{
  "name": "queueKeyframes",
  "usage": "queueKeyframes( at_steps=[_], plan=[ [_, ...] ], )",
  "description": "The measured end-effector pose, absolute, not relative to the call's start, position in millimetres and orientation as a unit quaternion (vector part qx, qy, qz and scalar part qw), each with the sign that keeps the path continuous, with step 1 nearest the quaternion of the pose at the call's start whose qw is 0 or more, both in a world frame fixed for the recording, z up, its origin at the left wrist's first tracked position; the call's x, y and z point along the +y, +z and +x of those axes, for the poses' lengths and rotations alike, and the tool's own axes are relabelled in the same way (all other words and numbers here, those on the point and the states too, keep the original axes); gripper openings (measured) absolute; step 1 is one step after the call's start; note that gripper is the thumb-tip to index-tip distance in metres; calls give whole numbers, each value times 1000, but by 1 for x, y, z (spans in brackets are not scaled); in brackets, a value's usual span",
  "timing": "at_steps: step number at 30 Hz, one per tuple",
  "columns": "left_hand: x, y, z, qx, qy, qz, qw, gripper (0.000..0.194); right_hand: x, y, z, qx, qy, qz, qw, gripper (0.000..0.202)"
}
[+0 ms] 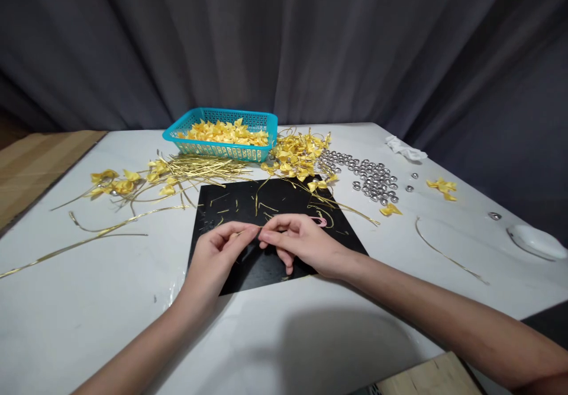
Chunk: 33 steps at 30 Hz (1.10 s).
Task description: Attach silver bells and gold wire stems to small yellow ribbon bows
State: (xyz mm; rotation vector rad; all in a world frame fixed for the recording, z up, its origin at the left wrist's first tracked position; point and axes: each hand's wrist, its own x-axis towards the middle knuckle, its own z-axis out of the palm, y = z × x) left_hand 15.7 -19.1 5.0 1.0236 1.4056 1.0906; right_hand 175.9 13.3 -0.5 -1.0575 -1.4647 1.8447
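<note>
My left hand (216,257) and my right hand (298,242) meet over a black mat (248,206) on the white table. Both pinch the same thin gold ribbon strip (249,229), fingertips almost touching. A small pink object (320,222) lies on the mat just beyond my right hand. Short gold ribbon scraps (261,204) are scattered on the mat.
A turquoise basket (222,130) of yellow bows stands at the back. Loose gold strips (195,170) lie left of the mat, a pile of yellow bows (299,155) and silver beads (375,179) to the right. A white dish (535,242) sits near the right edge.
</note>
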Motion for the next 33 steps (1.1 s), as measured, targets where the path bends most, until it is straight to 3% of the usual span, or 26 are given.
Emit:
queueKeyframes(
  at_steps=[5, 12, 17, 22, 29, 33],
  plan=[
    [-16, 3, 10, 590, 482, 371, 531, 27, 24, 3, 185, -604, 600, -406, 333, 24],
    [-18, 4, 12, 589, 476, 381, 531, 23, 23, 1, 185, -675, 520, -410, 326, 32],
    [-18, 6, 13, 591, 460, 399, 529, 21, 19, -3, 180, -770, 387, -377, 338, 9],
    [-19, 5, 14, 596, 460, 401, 522, 24, 25, -1, 185, -786, 344, -379, 346, 11],
    [-22, 14, 15, 587, 402, 458, 533, 24, 35, 3, 201, -870, 191, -312, 331, 11],
    [-24, 17, 15, 577, 415, 565, 418, 26, 26, 10, 198, -905, 123, -277, 297, 12]
  ],
)
